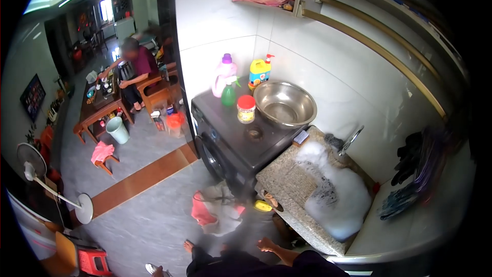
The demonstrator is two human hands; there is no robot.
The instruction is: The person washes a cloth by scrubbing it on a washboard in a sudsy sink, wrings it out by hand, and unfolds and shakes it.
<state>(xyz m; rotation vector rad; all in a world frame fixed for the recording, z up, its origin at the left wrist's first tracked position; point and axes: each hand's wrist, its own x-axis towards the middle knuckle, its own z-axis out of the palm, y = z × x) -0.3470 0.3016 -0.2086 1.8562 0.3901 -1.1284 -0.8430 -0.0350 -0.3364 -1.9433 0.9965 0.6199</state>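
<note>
My right hand [266, 244] is at the bottom centre, over the floor in front of the stone sink. Its fingers look curled in, and I see nothing sticking out of them. At the lower left edge part of my left hand [158, 272] shows, closed around a small white-and-grey thing [151, 267] whose kind I cannot make out. A crumpled grey and coral cloth [218, 208] lies ahead of my bare foot [188, 246], its outline blurred. Close to it is a yellow object [263, 205]. White suds [338, 205] fill much of the sink [279, 177].
A dark washing machine [230, 133] carries a steel basin [284, 103], several bottles and a red-lidded jar [246, 109]. A scrub brush [301, 138] rests by the tap [351, 141]. Leftward stand a fan [32, 161] and red stool [93, 261]. Another person [138, 64] sits at a table.
</note>
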